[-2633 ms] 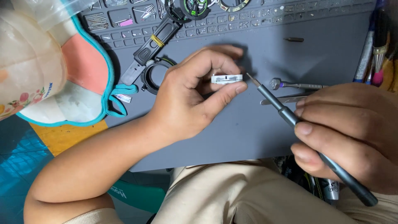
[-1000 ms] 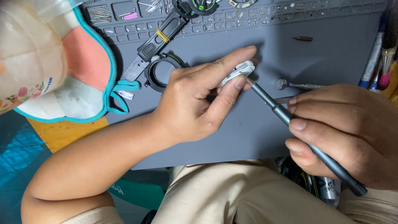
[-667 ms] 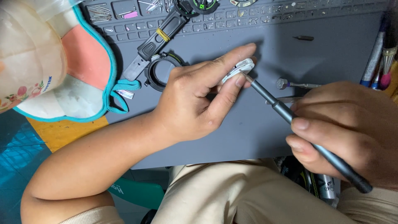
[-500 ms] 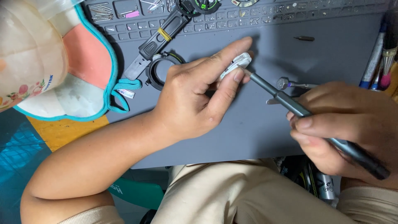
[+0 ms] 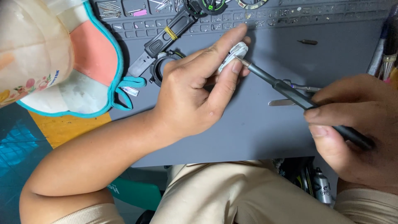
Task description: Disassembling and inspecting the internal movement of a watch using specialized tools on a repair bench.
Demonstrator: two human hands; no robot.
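Observation:
My left hand (image 5: pixel 195 91) pinches a small white watch part (image 5: pixel 233 54) between thumb and fingers above the grey work mat (image 5: pixel 257 132). In my right hand (image 5: pixel 360 128) is a slim dark screwdriver (image 5: pixel 290 93), gripped like a pen, and its metal tip touches the white part. Just left of my left hand, a black watch case ring (image 5: pixel 159 68) and a black strap with a yellow band (image 5: pixel 159 43) lie on the mat.
A padded cloth item in white, pink and teal (image 5: pixel 62 62) lies at the left. Tweezers (image 5: pixel 286 101) and a small bit (image 5: pixel 307 42) rest on the mat. Compartments with tiny parts (image 5: pixel 265 16) line the far edge. Tools (image 5: pixel 383 45) stand at the right.
My left hand has turned the white part and lifted it toward the mat's far edge. The screwdriver tip followed and now touches the part; my right hand shifted slightly right.

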